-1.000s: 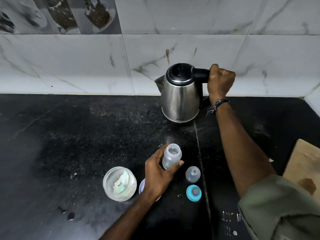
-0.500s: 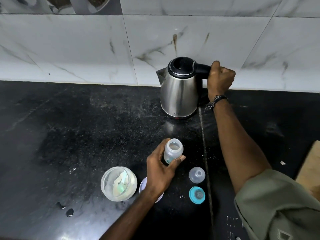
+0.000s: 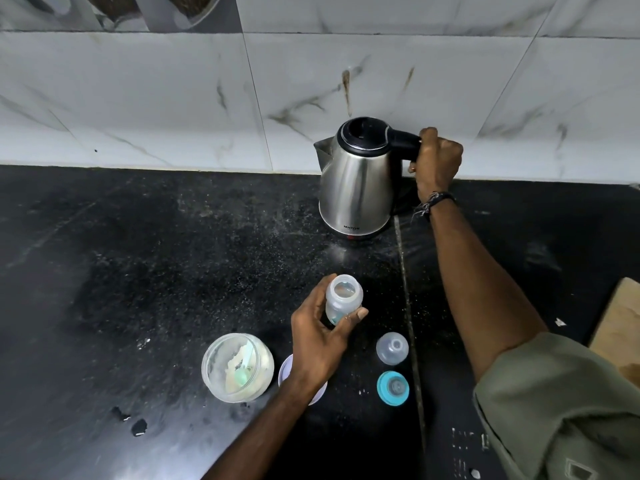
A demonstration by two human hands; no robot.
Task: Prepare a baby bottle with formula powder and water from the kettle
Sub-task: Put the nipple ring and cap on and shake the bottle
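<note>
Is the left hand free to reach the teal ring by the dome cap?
Probably not yet: the left hand is holding the bottle. The teal ring itself lies uncovered just right of it.

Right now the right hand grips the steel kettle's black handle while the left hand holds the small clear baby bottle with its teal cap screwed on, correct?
Not quite: the head view shows the small clear baby bottle open-topped; the teal cap lies on the black counter. The right hand does grip the steel kettle, and the left hand holds the bottle.

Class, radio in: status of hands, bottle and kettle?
Left hand grips open bottle. Right hand on kettle handle, kettle grounded. Path clear.
</note>
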